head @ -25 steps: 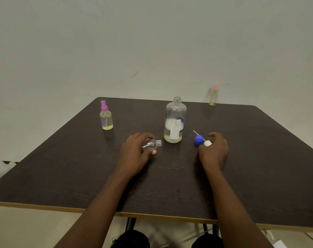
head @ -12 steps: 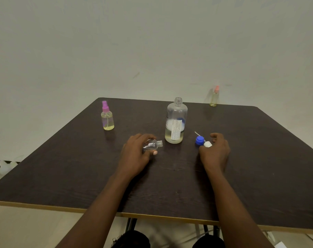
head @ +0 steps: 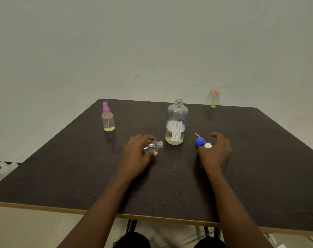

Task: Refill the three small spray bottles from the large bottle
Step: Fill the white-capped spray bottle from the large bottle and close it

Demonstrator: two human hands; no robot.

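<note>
The large clear bottle (head: 176, 122) stands uncapped at mid-table with a little yellowish liquid at its bottom. My left hand (head: 137, 156) grips a small empty clear bottle (head: 153, 145), which lies on its side with its open neck toward the large bottle. My right hand (head: 215, 152) rests on the table with loosely curled fingers, its thumb side against a white cap (head: 208, 145). A blue spray cap (head: 200, 141) with a thin tube lies just beside it. A pink-capped spray bottle (head: 108, 120) holding yellow liquid stands at the left. An orange-capped spray bottle (head: 214, 98) stands at the far edge.
The dark wooden table (head: 80, 176) has a light front edge close to me and sits against a plain wall. Table legs show below the front edge. Pale objects lie on the floor at the far left.
My right hand's fingers have spread slightly beside the caps. My left hand keeps its grip on the lying bottle. The bottles have not moved.
</note>
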